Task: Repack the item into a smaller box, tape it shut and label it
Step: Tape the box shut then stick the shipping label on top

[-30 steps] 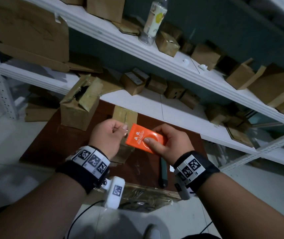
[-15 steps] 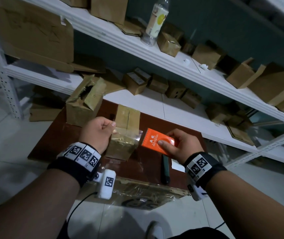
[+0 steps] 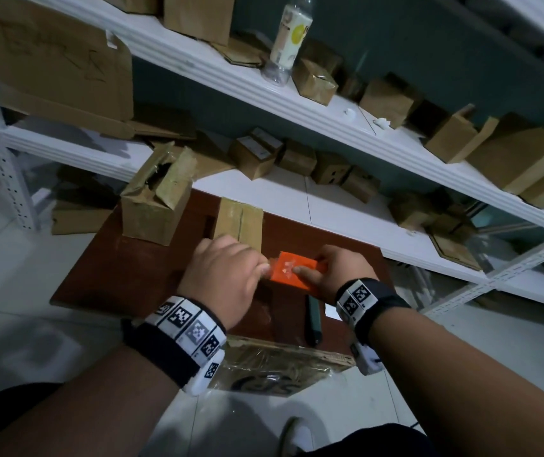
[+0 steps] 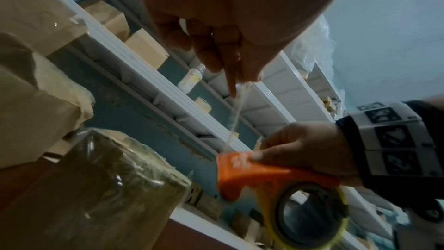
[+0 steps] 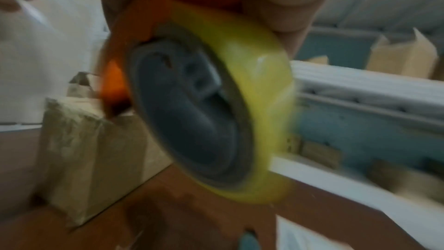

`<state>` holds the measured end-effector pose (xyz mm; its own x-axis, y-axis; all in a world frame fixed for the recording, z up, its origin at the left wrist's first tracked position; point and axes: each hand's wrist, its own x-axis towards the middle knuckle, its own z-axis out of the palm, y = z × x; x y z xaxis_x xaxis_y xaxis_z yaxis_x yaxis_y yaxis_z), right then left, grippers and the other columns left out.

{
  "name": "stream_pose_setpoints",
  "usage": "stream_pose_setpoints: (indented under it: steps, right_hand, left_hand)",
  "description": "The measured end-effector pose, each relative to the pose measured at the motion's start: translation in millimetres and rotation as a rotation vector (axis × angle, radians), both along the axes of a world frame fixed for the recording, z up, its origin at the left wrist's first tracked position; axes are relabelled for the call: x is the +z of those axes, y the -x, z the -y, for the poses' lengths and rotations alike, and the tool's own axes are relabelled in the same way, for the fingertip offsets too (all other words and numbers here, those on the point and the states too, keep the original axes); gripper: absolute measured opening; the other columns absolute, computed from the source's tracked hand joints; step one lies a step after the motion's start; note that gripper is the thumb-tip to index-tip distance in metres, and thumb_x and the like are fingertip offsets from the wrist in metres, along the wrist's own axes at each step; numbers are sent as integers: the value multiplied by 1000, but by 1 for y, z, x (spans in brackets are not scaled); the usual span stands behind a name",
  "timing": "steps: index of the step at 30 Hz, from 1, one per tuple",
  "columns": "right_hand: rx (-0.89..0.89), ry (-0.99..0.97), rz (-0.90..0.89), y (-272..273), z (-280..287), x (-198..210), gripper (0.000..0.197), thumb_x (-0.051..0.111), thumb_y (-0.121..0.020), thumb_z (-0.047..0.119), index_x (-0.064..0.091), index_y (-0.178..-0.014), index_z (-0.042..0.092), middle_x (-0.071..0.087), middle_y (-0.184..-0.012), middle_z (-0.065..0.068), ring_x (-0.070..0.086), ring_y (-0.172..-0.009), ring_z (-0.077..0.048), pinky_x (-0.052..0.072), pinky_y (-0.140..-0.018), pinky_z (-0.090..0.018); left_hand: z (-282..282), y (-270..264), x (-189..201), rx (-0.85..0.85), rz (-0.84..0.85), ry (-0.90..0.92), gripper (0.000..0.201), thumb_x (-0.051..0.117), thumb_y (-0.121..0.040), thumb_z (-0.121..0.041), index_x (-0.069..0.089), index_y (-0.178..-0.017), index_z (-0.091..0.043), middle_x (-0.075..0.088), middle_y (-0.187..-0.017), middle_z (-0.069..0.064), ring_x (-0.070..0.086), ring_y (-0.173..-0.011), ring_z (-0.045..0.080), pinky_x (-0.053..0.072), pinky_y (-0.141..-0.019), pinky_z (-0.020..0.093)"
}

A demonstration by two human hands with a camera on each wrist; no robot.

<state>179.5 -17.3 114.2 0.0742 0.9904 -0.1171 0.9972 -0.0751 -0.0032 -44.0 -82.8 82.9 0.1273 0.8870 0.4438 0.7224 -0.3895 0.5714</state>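
Observation:
My right hand (image 3: 313, 266) grips an orange tape dispenser (image 3: 292, 270) above the brown table (image 3: 125, 275). The yellowish tape roll (image 4: 312, 214) sits in it and looks blurred in the right wrist view, as tape roll (image 5: 240, 92). My left hand (image 3: 262, 269) pinches the free end of the clear tape strip (image 4: 234, 119) between thumb and fingers (image 4: 230, 83), close beside the dispenser (image 4: 254, 174). The small brown box (image 3: 239, 222), glossy with tape, stands on the table just behind my hands; I also see this small box (image 4: 108, 187) in the left wrist view.
A larger open carton (image 3: 155, 206) stands at the table's back left. A dark pen (image 3: 313, 319) and a white label (image 3: 331, 312) lie near my right wrist. Plastic-wrapped cardboard (image 3: 274, 367) overhangs the near edge. White shelves (image 3: 297, 206) with several cartons rise behind.
Half a second ago my left hand held a strip stretched out to the left of the dispenser. Now both hands are close together again, lower over the table.

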Motion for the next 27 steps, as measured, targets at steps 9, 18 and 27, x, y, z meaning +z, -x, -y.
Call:
stream_pose_setpoints:
  steps: [9,18,27]
  right_hand:
    - [-242,74,-16,-36,13,-31,38,55,-95,45,62,-121,18,70,-116,-11,64,-109,-32,50,-85,-34]
    - [-190,164,-106,4,-6,-82,38,60,-94,37,58,-126,16,70,-115,-10,67,-105,-29,51,-82,-31]
    - [-122,202,-20,17,-21,-105,56,66,-85,55,51,-127,21,65,-118,-10,62,-108,-32,53,-87,-38]
  left_hand:
    - [-16,34,-9,-12,441,181,9,67,-90,-28,68,-82,-31,68,-80,-16,63,-79,0,50,-70,27]
    - [-21,39,-13,-185,596,305,4,76,-85,-17,73,-83,-17,72,-78,-6,65,-71,7,54,-66,27]
    - [-34,38,-23,-224,722,418,8,68,-91,-11,71,-85,-15,73,-78,5,67,-78,32,54,-80,54]
